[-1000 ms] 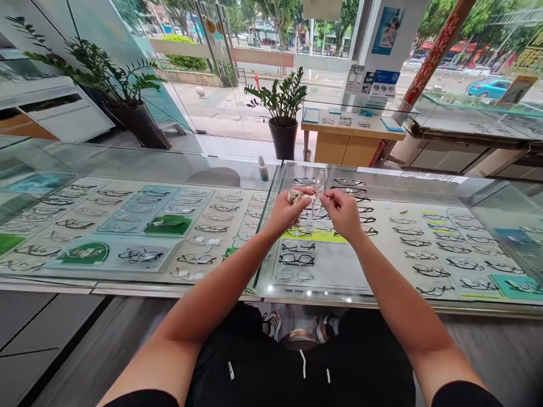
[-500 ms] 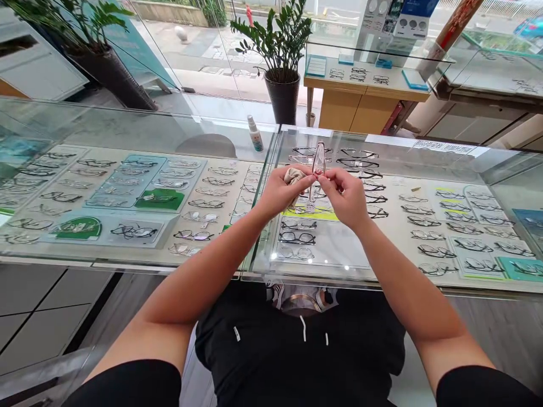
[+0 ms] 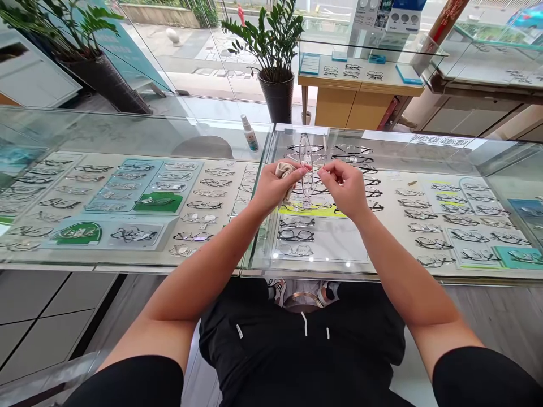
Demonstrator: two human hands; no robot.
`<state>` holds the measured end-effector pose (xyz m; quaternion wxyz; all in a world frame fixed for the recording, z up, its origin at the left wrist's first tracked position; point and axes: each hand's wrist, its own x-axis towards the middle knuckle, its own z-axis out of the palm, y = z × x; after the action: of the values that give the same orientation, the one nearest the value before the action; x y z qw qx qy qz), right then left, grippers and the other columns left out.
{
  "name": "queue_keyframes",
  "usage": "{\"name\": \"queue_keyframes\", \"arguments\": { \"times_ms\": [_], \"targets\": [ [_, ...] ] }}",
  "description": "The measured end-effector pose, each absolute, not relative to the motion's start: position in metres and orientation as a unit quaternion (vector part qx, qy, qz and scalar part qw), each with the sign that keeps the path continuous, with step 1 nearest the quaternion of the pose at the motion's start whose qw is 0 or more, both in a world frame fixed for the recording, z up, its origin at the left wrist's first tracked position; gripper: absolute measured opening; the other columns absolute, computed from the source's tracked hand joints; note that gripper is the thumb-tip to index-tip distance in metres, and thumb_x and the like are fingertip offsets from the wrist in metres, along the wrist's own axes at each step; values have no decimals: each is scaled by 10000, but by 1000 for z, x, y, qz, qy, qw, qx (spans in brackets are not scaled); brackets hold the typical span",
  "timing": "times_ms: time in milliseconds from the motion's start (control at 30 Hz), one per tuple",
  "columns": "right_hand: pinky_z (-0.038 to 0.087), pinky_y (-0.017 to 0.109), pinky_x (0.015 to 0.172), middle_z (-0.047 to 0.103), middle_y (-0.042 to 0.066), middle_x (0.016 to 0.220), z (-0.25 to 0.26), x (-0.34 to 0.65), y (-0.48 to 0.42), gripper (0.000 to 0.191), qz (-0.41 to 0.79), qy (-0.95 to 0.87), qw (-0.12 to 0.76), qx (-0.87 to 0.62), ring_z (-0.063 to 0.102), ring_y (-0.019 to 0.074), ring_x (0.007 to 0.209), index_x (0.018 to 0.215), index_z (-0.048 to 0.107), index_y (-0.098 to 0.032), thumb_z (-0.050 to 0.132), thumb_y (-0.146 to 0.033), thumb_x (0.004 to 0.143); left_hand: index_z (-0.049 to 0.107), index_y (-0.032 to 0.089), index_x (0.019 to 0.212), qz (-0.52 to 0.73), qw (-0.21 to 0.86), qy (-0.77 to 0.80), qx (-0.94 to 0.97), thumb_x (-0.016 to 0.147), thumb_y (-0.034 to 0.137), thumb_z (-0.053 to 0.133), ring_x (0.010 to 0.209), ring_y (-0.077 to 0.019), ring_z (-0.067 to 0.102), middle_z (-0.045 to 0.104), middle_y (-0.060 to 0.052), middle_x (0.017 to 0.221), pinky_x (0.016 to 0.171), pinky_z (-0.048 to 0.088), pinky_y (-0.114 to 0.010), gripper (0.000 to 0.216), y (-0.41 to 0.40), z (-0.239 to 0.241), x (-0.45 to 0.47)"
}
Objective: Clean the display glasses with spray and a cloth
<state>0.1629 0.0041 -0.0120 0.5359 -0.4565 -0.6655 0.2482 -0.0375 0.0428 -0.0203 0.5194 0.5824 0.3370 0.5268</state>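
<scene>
Item: spectacles (image 3: 305, 151), one pair, thin-rimmed, held above the glass bench (image 3: 382, 254), at 12 o'clock from the wearer. Grip, left hand (image 3: 274, 183), at 8 o'clock of the item: middle of the rims pinched at the fingertips, a bunched cloth (image 3: 285, 169) carried in the same hand. Grip, right hand (image 3: 347, 186), at 4 o'clock: thumb and finger brought together beside a thin temple; whether it is pinched cannot be told. Hazards, as judged: the temple or its hinge could be bent if the two hands were pulled apart unevenly; the pair could be dropped onto the bench glass if the small pinch were loosened; lenses could be smeared by a fingertip or snagged by a loose fold of cloth; the spray bottle (image 3: 250, 135), at 10 o'clock, could be knocked by a wide left swing. Orientation: long axis set upright, 12 to 6 o'clock; lenses seen narrowly, the front apparently turned toward 9 o'clock, the visible temple lying on the 3 o'clock side.
</scene>
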Motion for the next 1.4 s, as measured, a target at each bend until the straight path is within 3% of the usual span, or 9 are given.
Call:
{"name": "queue_keyframes", "arguments": {
  "times_ms": [267, 367, 533, 600, 667, 733, 833, 1067, 1400],
  "targets": [
    [261, 305, 523, 403, -60, 552, -13, 170, 15, 241, 329, -521, 592, -519, 300, 121, 531, 748, 680, -227, 740, -398, 906, 767, 242, 840, 617, 486, 380, 489, 809, 490, 917, 550, -67, 492, 837, -53, 1153, 504, 414, -281, 291, 54, -21, -46],
    [234, 296, 503, 387, -66, 539, -16, 166, 15, 280, 383, -486, 586, -524, 298, 118, 520, 774, 717, -217, 766, -467, 892, 781, 256, 871, 635, 463, 388, 482, 836, 494, 898, 556, -76, 504, 842, -45, 1141, 500, 414, -292, 267, 56, -21, -47],
    [252, 312, 525, 341, -65, 548, -7, 159, 1, 453, 321, -532, 582, -524, 254, 113, 524, 620, 593, -229, 732, -510, 948, 814, 257, 881, 671, 395, 372, 505, 836, 477, 910, 639, -116, 634, 857, -62, 1063, 557, 485, -304, 245, 50, -16, -46],
    [252, 313, 525, 314, -78, 549, -2, 154, -9, 319, 318, -578, 571, -488, 242, 119, 515, 756, 692, -228, 690, -453, 982, 826, 259, 904, 680, 355, 364, 529, 862, 473, 893, 807, -170, 752, 857, -62, 1037, 689, 577, -333, 228, 45, -14, -44],
    [266, 309, 534, 275, -99, 545, -1, 148, -19, 221, 320, -634, 538, -455, 243, 126, 504, 1039, 784, -226, 647, -397, 1011, 835, 259, 931, 677, 323, 359, 555, 889, 469, 871, 990, -223, 801, 856, -64, 1036, 854, 625, -388, 218, 37, -12, -41],
    [306, 307, 565, 280, -110, 549, -2, 142, -26, 348, 295, -689, 496, -439, 275, 129, 503, 1316, 760, -226, 613, -353, 1028, 840, 255, 955, 668, 307, 355, 577, 908, 457, 854, 1065, -247, 806, 857, -68, 1067, 953, 630, -428, 208, 29, -12, -37],
    [358, 306, 611, 334, -110, 568, -7, 135, -31, 515, 245, -735, 450, -445, 328, 134, 523, 1538, 644, -226, 571, -312, 1035, 846, 253, 979, 663, 297, 349, 592, 931, 438, 835, 1073, -248, 809, 858, -69, 1116, 988, 629, -436, 191, 22, -12, -33],
    [384, 308, 635, 374, -98, 634, -12, 133, -28, 647, 206, -739, 438, -468, 362, 141, 559, 1656, 503, -212, 566, -315, 1020, 840, 254, 977, 643, 298, 350, 613, 938, 448, 820, 1060, -249, 807, 858, -75, 1126, 956, 629, -424, 200, 22, -14, -34],
    [413, 379, 634, 310, -82, 634, -1, 157, -18, 621, 120, -627, 575, -512, 307, 185, 569, 1638, 491, -240, 549, -334, 1027, 820, 252, 973, 529, 247, 358, 729, 975, 404, 759, 966, -230, 782, 846, -65, 1054, 913, 588, -386, 163, 25, -15, -41]
  ]
}}
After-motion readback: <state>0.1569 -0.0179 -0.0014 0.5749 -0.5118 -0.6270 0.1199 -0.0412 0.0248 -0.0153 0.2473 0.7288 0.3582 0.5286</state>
